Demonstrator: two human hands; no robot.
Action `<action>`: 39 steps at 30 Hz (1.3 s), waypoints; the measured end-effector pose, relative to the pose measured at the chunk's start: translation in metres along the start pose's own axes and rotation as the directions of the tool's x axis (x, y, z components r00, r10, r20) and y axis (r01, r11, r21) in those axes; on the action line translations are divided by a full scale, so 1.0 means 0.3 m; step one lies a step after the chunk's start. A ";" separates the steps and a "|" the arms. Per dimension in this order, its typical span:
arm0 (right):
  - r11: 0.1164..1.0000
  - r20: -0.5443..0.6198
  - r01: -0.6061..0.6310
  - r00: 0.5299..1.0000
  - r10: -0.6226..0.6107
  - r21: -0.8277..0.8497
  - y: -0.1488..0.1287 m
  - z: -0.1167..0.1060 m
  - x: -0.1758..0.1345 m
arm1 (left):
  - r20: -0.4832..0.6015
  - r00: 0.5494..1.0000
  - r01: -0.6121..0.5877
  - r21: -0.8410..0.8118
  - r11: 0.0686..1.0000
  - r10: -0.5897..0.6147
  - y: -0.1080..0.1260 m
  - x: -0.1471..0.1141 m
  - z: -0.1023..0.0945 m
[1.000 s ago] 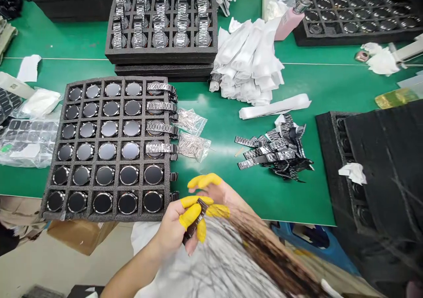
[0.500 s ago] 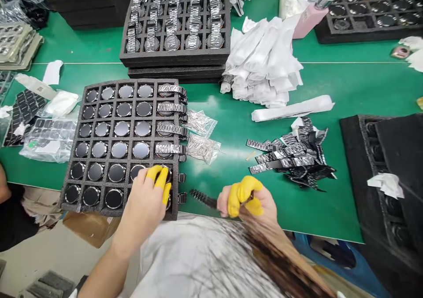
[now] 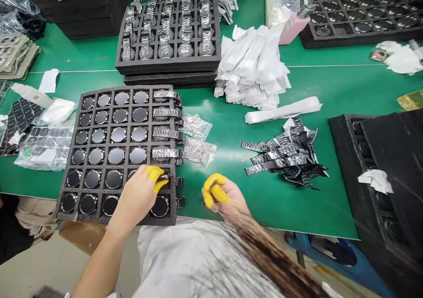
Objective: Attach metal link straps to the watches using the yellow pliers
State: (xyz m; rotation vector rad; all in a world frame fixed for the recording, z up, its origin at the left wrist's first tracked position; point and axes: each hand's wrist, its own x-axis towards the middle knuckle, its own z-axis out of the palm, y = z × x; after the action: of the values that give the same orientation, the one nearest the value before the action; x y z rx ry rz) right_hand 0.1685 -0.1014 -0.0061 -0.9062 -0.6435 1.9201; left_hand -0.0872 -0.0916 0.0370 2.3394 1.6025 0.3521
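Observation:
My left hand [image 3: 137, 196], yellow covers on its fingertips, pinches a round watch [image 3: 164, 178] at the right column of the black foam tray [image 3: 158, 221]. The watch is tilted up on edge and partly hidden by the fingers. Right of the tray, my right hand [image 3: 229, 199] is closed around a dark metal watch band [image 3: 213, 184], mostly hidden in the fist. Round watches fill the tray's compartments; several in the right column carry bands [image 3: 165, 154] reaching over the edge. Two clear bags of small metal pins [image 3: 198, 152] lie beside the tray.
Loose black metal bands [image 3: 291, 152] lie in a pile at right, below a white wrapped strip [image 3: 283, 110]. White packets [image 3: 253, 69] are heaped behind. Another foam tray with banded watches [image 3: 168, 60] stands at the back, near a pink bottle [image 3: 294, 25].
My left hand has tilted the watch up in its compartment. My right hand has moved left toward the tray, and the band that stuck out of it is now mostly hidden. The camera view has shifted.

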 end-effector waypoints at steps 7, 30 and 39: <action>0.990 0.164 -0.138 0.977 0.137 -0.005 0.041 0.097 0.027 | -0.002 1.000 0.011 -0.568 0.823 -0.016 0.132 0.031 0.054; 0.978 0.170 -0.200 0.963 0.207 -0.056 0.016 0.086 0.022 | -0.069 0.972 -0.235 -0.355 0.905 0.225 0.115 0.026 0.064; 0.979 0.116 -0.202 0.973 0.199 0.012 0.041 0.086 0.021 | -0.086 0.976 -0.216 -0.264 0.940 0.200 0.120 0.011 0.074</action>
State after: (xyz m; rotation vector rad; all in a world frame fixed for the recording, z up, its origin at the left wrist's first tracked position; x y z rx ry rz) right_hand 0.1395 -0.1035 -0.0018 -0.8783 -0.6132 2.1688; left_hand -0.0470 -0.1030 0.0296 2.3034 1.2392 0.6479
